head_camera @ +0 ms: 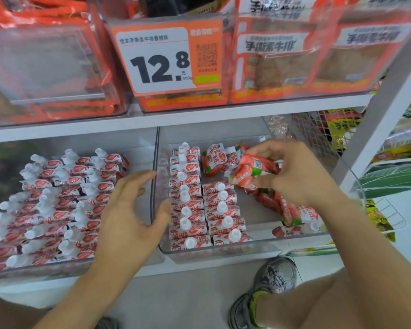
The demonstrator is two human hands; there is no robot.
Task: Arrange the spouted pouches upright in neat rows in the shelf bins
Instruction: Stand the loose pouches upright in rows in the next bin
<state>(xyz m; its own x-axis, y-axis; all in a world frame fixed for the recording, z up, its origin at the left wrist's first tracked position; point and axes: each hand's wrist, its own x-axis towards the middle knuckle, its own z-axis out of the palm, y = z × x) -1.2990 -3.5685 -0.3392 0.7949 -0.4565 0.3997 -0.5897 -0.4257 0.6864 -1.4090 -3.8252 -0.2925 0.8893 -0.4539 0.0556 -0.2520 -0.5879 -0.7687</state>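
Head view, lower shelf with two clear plastic bins side by side.

Right hand: above the back right part of the right bin. Fingers curled, pinching a red-and-white spouted pouch that lies tilted, clear of the rows below it.

Left hand: fingers spread and relaxed, holding nothing. It sits over the divide between the two bins, thumb reaching toward the left wall of the right bin; contact with the wall cannot be confirmed.

Right bin contents: two upright rows of pouches along its left side, white caps up, the left row running further back than the second row. Loose pouches lie flat or tilted along the right side and at the front right corner. More tipped pouches lie at the back, behind the second row.

Left bin: packed with upright pouches in several rows, caps leaning left.

Upper shelf: clear bins with orange snack packs and a price tag reading 12.8.

Floor level: a grey sneaker with a green-edged sock shows below the shelf.
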